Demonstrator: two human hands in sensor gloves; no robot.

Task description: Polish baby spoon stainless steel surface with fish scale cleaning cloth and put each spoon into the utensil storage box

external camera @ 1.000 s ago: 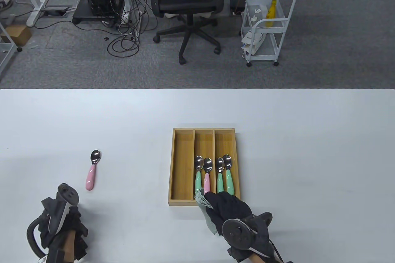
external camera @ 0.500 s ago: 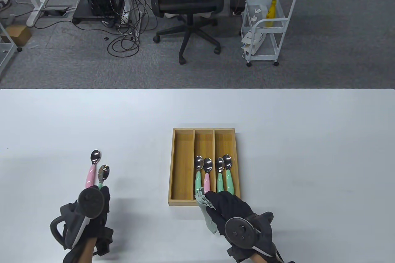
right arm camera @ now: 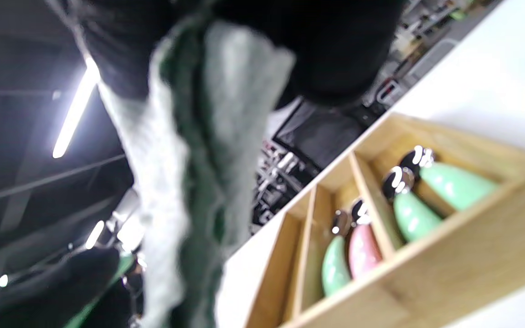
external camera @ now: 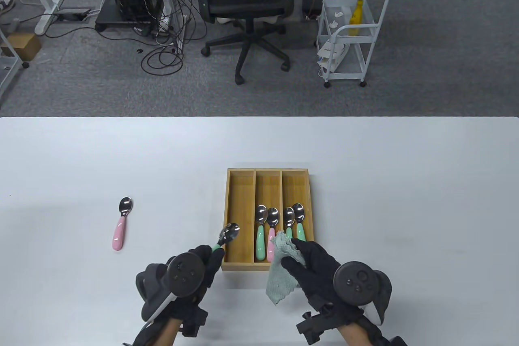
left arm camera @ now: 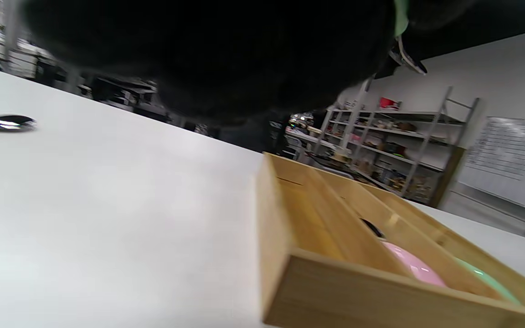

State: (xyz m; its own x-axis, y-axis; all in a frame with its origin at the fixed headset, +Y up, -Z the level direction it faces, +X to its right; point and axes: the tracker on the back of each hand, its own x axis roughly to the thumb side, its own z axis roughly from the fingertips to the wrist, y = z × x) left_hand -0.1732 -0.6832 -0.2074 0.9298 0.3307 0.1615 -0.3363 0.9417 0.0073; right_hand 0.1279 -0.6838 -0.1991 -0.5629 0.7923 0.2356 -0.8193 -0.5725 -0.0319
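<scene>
Black gloves [external camera: 312, 265], round dark trackers [external camera: 357, 281]

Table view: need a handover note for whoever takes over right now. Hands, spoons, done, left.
Left hand: holds a green-handled spoon by the handle, bowl raised over the near left corner of the storage box.
Right hand: grips the cleaning cloth at the box's near edge.
Box: four spoons in, a green and a pink one in the middle compartment, two green in the right; the left compartment is empty.
Pink spoon lies on the table, left of the box.
Left to do: polish and box the held spoon, then the pink one.
</scene>
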